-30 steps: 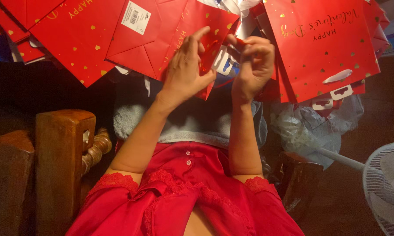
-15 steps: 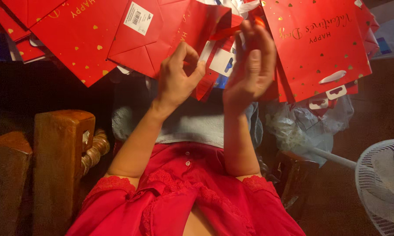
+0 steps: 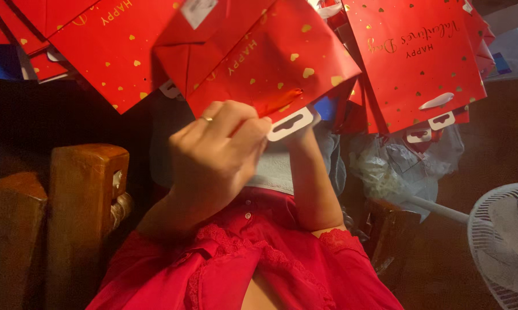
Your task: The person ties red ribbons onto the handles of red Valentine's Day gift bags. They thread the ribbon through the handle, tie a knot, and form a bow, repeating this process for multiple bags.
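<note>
My left hand (image 3: 218,155), a ring on one finger, is closed on the lower edge of a flat red gift bag (image 3: 270,63) with gold hearts, beside its white hang tab (image 3: 291,124). A shiny red ribbon handle (image 3: 279,102) lies along that edge. My right forearm (image 3: 310,178) rises behind the bag, and the bag hides that hand. The bag is held up close in front of me, above my red lace-trimmed top (image 3: 253,270).
More red gift bags lie spread at the upper left (image 3: 98,46) and stacked at the upper right (image 3: 414,63). A wooden post (image 3: 81,218) stands at the left. Crumpled clear plastic (image 3: 396,166) and a white fan (image 3: 500,241) are at the right.
Both hands were working at the bag's ribbon in the open. Now the bag is raised closer to me, my left hand grips its edge, and my right hand has gone behind it.
</note>
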### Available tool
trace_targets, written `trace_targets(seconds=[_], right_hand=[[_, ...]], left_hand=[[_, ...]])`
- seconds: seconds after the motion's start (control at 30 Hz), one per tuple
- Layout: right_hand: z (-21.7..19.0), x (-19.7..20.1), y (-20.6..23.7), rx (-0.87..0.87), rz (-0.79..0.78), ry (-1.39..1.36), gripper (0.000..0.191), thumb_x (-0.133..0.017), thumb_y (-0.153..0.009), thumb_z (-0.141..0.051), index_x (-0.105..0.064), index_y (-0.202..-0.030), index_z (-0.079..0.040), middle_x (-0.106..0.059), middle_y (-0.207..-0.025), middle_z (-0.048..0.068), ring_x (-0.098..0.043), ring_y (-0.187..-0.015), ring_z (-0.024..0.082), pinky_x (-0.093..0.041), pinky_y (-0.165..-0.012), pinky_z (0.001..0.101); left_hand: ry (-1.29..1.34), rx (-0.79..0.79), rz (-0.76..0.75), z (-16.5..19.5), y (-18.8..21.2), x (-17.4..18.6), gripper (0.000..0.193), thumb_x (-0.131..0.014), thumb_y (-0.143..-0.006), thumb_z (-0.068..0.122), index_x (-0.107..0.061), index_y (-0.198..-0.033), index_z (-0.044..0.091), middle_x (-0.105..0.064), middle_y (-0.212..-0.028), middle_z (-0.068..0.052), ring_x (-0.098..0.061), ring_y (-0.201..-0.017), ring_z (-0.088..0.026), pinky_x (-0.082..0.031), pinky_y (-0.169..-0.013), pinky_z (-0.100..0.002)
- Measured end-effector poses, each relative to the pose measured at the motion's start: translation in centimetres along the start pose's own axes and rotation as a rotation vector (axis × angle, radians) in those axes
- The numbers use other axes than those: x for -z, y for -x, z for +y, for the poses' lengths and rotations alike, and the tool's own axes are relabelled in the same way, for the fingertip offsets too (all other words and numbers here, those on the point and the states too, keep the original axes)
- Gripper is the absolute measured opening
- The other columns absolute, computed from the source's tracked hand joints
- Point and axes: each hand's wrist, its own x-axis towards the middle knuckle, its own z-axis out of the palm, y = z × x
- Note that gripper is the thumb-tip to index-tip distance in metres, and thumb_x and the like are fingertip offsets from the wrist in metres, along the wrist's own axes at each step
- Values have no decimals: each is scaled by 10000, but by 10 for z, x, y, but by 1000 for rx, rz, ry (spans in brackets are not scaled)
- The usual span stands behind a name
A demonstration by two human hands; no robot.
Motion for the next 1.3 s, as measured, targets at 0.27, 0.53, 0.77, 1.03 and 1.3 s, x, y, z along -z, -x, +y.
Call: trace_targets(seconds=[0.27,0.53,0.77,1.03,1.3], right_hand=[[-37,-7,41,280,117,840,143,-755,-862,-235,-663,-832,-130,-632,-811,78,-652,-765,250,-495,-679,393],[-86,6,67,741,171,898,441,-788,-782,-350,-687,-1089,-50,-649,-977,89,-628,-990,321,-470,-908,513],[-48,7,58,730,462,938,225,-851,-846,-159,-764,-1018,-42,-681,-976,78,-661,-933,288,-501,-834,433],[-2,0,54,135,892,-25,71,-694,-1015,-49,-683,-1053,9,-642,-950,100,-580,-825,158,-453,-710,270],[11,16,24,291,633,-229,464,-586,-1124,-46,-450,-1566,-9,-481,-1591,106,-497,-1428,148,-432,-1212,314]], left_hand=[[-149,93,127,-8,-3,18,268,-846,-886,-21,-687,-1033,136,-609,-964,-7,-657,-903,-201,-548,-776,-337],[-40,147,141,-18,-8,40,269,-841,-907,-26,-740,-1096,138,-627,-991,-13,-658,-926,-173,-529,-797,-312],[130,-98,192,-3,-5,49,225,-814,-948,46,-706,-1123,139,-633,-952,-40,-639,-904,-200,-575,-830,-366],[262,-394,315,-5,12,5,234,-787,-877,134,-691,-1087,166,-635,-927,6,-638,-847,-194,-597,-751,-369],[267,89,6,-67,7,-100,273,-800,-957,165,-687,-1202,122,-651,-1079,-59,-641,-1030,-273,-553,-880,-391]])
